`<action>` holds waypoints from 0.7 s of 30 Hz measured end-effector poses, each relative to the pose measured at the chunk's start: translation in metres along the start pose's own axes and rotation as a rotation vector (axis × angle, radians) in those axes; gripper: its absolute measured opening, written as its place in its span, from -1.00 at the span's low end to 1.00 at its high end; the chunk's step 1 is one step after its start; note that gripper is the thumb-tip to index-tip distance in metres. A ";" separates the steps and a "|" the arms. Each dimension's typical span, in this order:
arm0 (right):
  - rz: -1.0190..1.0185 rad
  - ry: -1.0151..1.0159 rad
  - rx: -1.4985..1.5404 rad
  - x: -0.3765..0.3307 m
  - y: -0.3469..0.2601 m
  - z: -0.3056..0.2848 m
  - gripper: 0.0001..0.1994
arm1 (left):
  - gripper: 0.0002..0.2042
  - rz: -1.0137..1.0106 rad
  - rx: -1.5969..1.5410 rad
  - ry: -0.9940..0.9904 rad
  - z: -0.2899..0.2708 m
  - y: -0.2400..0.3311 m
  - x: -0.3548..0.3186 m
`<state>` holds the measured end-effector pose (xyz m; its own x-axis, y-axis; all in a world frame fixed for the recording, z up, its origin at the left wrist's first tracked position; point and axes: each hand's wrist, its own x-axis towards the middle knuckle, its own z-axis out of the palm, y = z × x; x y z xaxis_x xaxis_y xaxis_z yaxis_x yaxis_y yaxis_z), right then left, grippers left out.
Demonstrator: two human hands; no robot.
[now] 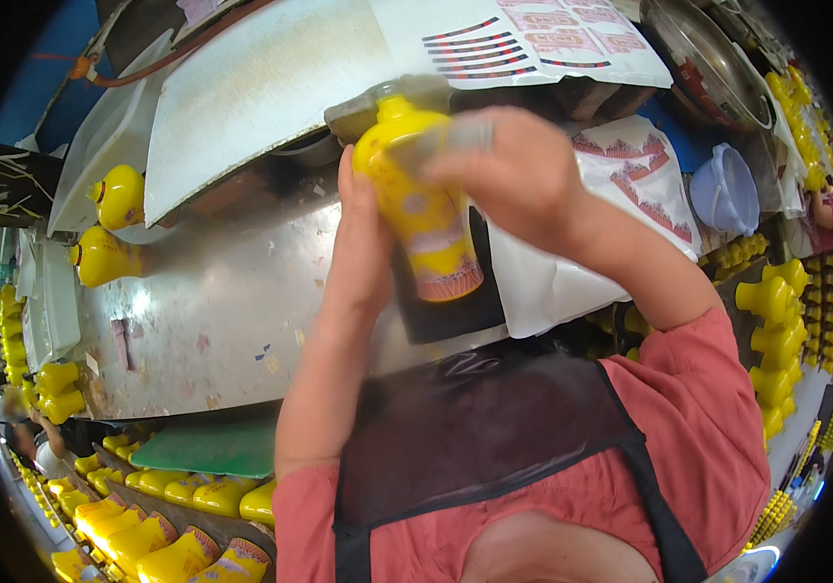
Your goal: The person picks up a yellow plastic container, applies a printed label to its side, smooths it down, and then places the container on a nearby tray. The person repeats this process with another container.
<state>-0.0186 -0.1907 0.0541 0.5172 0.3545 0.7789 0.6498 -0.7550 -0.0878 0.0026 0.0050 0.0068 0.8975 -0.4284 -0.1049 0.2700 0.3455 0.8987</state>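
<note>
A glossy yellow vase [433, 238] lies tilted before me, with its neck pointing away. Its body carries purple-pink decals and a patterned band runs round its foot. My left hand [363, 219] grips it along the left side; most of those fingers are hidden behind it. Over the vase's upper right side is my right hand [523, 170], closed and smeared by motion. A flat greyish scraper-like piece [465, 139] shows at its fingers, against or just above the vase. Under the vase lies a black pad [441, 323].
Two yellow vases [110, 257] lie at the metal table's [212, 335] left end. Decal sheets [572, 39] lie on the white board beyond, more [645, 165] at the right. A blue bucket [724, 189] stands far right. Several yellow vases [169, 554] fill racks below left.
</note>
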 end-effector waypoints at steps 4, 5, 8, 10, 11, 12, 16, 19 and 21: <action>-0.256 -0.093 0.255 -0.039 -0.040 0.000 -0.76 | -0.36 -0.075 -0.161 -0.004 0.000 -0.002 0.009; -0.145 -0.111 0.270 -0.045 -0.041 0.000 -0.76 | -0.36 -0.099 -0.197 0.025 0.002 -0.003 0.010; 0.370 0.012 0.375 -0.053 -0.030 0.002 -0.76 | -0.38 -0.123 -0.271 0.094 0.006 -0.003 0.014; 0.782 0.165 0.439 -0.055 -0.025 0.001 -0.76 | -0.40 -0.112 -0.276 0.114 0.009 -0.002 0.014; 0.721 0.200 0.326 -0.056 -0.027 -0.001 -0.75 | -0.40 -0.106 -0.275 0.128 0.009 -0.001 0.016; 0.521 0.181 0.285 -0.057 -0.031 -0.001 -0.74 | -0.41 -0.121 -0.297 0.136 0.010 -0.001 0.017; 0.102 0.142 0.310 -0.061 -0.049 -0.002 -0.71 | -0.43 -0.205 -0.389 0.179 0.008 -0.002 0.022; 0.355 0.098 0.206 -0.054 -0.044 -0.003 -0.76 | -0.43 -0.209 -0.397 0.178 0.003 -0.007 0.025; 0.546 0.118 0.156 -0.045 -0.036 -0.003 -0.79 | -0.44 -0.113 -0.315 0.185 0.002 -0.010 0.023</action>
<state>-0.0669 -0.1810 0.0244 0.7406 -0.1342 0.6584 0.3853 -0.7179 -0.5798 0.0204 -0.0098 -0.0037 0.8959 -0.3308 -0.2966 0.4390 0.5568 0.7052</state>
